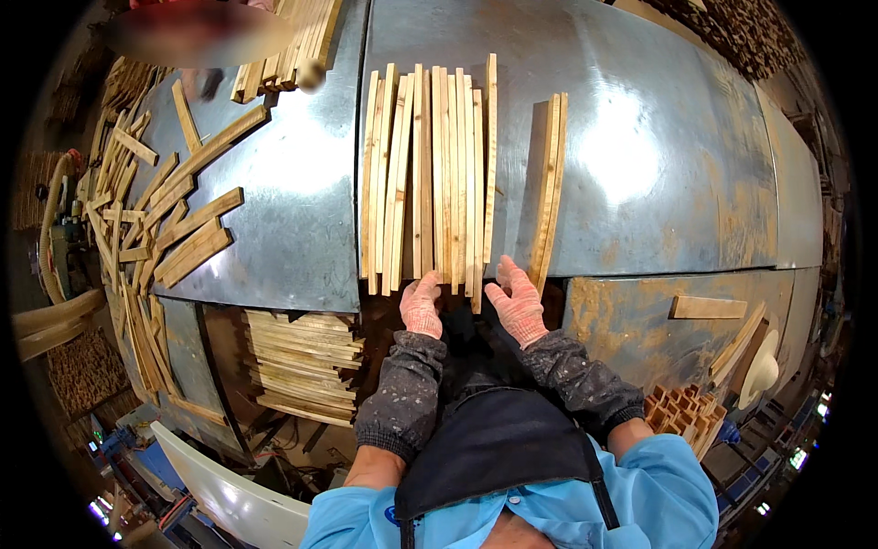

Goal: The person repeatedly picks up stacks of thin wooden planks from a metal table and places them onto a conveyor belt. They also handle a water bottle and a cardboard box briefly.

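Note:
A row of long, narrow wooden strips (pixel 444 174) lies side by side on the metal table in front of me, with their near ends uneven at the table's edge. My left hand (pixel 422 307), in a pinkish work glove, is at the near ends of the strips on the left of the row, and seems to touch them. Just right of the row is my right hand (pixel 519 303), gloved likewise, its fingers spread and holding nothing. A separate pair of strips (pixel 551 188) stands apart farther right, its near end close to my right fingertips.
Metal table sheets (pixel 658 82) spread ahead. Loose wooden pieces (pixel 197 229) litter the left side, and a strip stack (pixel 306 366) sits below the table edge. At right are a short board (pixel 709 307), a straw hat (pixel 760 371) and bundled wood (pixel 681 416). Another person stands far left.

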Tool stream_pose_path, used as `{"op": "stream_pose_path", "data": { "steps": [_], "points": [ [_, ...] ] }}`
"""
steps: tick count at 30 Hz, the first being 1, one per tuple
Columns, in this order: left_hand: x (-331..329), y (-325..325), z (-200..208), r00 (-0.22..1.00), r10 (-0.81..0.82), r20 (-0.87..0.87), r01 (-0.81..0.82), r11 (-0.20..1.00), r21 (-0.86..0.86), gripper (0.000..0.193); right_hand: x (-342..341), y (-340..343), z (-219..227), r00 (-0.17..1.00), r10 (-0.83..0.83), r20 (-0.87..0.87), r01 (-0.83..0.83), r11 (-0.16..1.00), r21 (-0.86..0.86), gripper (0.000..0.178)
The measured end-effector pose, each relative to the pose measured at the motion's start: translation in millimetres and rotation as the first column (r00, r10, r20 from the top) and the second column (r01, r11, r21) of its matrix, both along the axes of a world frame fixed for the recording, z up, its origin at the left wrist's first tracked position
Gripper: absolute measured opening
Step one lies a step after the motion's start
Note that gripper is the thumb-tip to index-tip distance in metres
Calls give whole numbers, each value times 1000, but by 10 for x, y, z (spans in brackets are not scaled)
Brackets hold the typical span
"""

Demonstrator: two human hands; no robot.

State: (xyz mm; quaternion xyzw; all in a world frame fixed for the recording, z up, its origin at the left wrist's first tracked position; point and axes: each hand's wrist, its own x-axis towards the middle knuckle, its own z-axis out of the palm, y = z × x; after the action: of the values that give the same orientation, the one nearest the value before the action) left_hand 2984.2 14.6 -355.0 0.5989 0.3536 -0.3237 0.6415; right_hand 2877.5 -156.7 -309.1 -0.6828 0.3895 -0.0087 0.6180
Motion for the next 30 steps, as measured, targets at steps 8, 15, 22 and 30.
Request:
{"op": "stream_pose_path", "data": {
  "steps": [8, 15, 22, 30],
  "points": [
    [13, -77, 278, 979, 166, 114, -152, 981, -123, 36, 492, 236, 312, 984, 167, 54, -167, 986, -13, 72],
    [67, -29, 544, 965, 78, 250, -44, 989, -141, 23, 1623, 258, 467, 966, 174, -191, -169, 985, 42, 86],
    [-97, 321, 632, 986, -20, 167, 78, 934, -349, 27, 1131, 202, 444, 991, 130, -26, -133, 978, -163, 73],
    [-466, 433, 217, 956, -293, 23, 294, 948, -121, 35, -271, -608, 222, 963, -253, 94, 264, 808, -526, 44]
  ]
}}
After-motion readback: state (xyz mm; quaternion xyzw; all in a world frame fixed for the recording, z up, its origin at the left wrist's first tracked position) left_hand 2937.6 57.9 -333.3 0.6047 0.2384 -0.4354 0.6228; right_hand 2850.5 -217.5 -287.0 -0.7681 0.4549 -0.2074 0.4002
